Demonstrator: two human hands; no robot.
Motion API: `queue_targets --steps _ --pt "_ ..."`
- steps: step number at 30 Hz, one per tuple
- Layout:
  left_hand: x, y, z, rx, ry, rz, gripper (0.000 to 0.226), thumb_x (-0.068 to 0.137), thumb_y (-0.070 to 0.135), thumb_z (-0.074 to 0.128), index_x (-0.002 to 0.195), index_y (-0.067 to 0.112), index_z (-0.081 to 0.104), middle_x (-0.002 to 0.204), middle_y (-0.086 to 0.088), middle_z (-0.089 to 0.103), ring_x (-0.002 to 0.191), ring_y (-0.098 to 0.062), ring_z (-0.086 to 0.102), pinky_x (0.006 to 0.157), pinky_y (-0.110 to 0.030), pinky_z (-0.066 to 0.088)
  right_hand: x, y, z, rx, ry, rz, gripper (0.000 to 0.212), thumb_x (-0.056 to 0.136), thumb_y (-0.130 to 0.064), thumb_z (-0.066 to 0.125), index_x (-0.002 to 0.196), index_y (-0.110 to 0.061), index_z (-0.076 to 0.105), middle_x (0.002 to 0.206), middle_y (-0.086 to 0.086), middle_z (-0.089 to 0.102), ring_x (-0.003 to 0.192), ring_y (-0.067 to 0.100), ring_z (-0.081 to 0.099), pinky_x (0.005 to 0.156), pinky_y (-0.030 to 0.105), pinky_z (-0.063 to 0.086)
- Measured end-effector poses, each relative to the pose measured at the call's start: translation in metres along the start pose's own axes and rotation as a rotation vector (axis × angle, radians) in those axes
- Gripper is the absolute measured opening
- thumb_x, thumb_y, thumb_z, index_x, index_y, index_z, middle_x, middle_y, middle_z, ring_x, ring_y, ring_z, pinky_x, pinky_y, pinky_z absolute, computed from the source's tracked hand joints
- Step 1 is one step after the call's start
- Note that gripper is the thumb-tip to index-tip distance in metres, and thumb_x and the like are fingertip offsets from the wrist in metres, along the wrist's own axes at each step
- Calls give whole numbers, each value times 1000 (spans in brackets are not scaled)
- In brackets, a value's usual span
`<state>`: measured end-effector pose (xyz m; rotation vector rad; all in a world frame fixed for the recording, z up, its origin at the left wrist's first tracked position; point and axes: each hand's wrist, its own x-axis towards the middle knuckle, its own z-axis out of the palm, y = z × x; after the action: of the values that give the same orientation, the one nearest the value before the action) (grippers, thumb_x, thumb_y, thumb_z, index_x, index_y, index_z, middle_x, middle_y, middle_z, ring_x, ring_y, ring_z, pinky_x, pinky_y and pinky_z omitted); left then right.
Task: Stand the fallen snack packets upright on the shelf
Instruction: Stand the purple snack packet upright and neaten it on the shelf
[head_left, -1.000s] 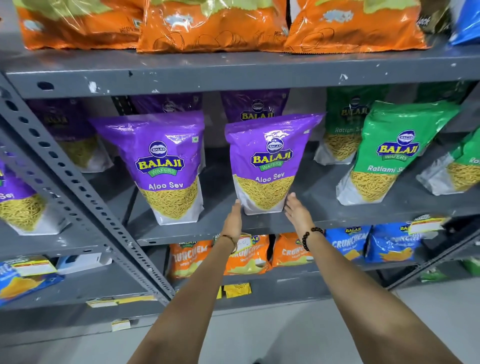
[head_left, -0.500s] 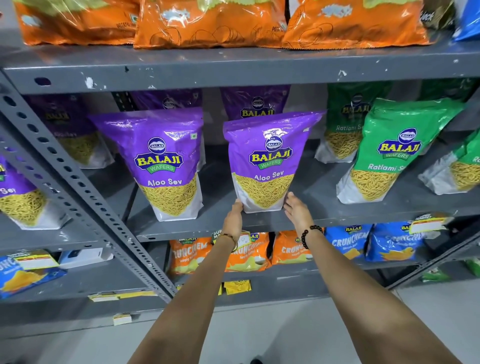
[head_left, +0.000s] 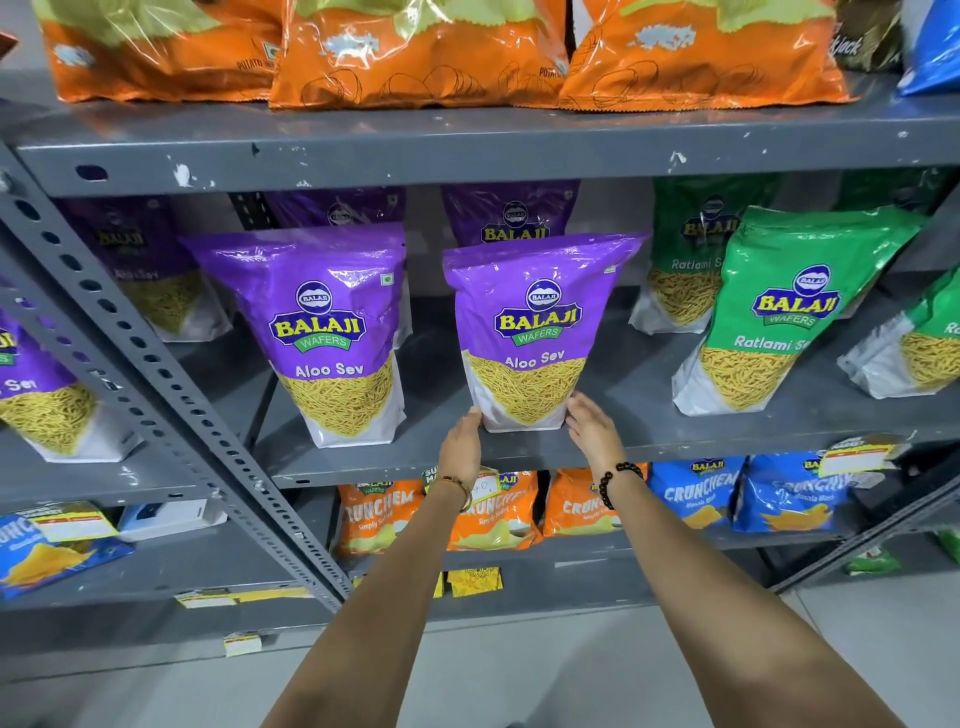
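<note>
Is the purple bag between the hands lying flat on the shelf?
No, the purple Aloo Sev packet stands upright on the grey shelf, with the left hand and right hand at its base.

The purple Aloo Sev packet is showing glossy plastic film, catching soft highlights along its crinkled top, with a clear window baring rough yellow strands. The orange packets above are gleaming even shinier, their film wrinkling. The grey shelf is looking like painted metal, matt, with paint chipping off in white flecks. The perforated upright is showing the same dull painted steel.
</note>
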<state>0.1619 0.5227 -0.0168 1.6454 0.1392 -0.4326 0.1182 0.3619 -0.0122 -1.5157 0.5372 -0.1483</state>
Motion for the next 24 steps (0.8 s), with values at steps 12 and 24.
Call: queue_targets --steps 12,24 --pt "8 2 -95 155 749 -25 123 50 36 88 141 1 13 150 -19 26 139 -34 26 108 -53 34 1 -6 20 -343 109 -47 68 68 -40 74 127 -27 44 123 1 63 114 25 58 95 38 45" --pt "16 2 -99 359 762 -46 114 49 53 83 133 3 25 142 -16 41 133 -36 36 96 -56 44 -1 -5 18 -374 120 -84 61 71 -41 73 125 -26 48 122 1 64 112 25 58 94 36 45"
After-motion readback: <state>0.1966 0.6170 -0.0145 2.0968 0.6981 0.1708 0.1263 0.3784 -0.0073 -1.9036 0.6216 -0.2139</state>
